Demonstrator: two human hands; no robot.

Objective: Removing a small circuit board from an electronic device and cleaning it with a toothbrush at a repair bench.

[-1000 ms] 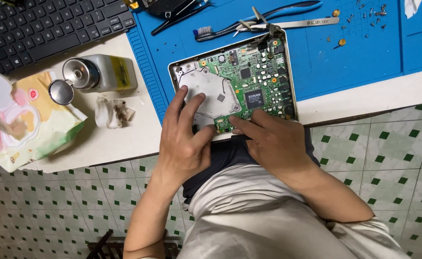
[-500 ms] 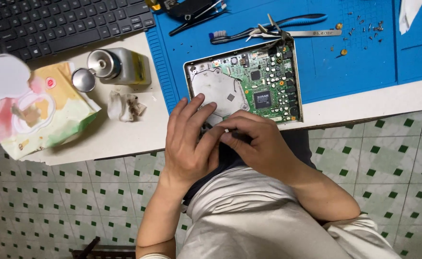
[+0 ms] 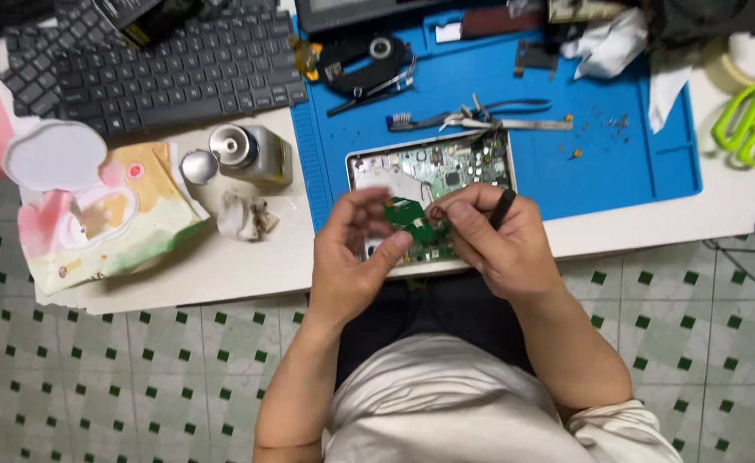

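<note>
left hand (image 3: 356,257) and right hand (image 3: 489,236): fingers pinching small green circuit board (image 3: 410,217) above open device (image 3: 433,176) | right also grips black tool (image 3: 503,207) | blue mat (image 3: 566,163), tweezers (image 3: 489,120), metal can (image 3: 249,150), wipes pack (image 3: 103,223) on white counter (image 3: 223,266)

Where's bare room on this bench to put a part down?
Free: the blue mat right of the open device, short of the green scissors; the white table strip in front, between the wipes pack and the left hand. Crowded: the mat's back edge with tools, and around the metal can.
</note>
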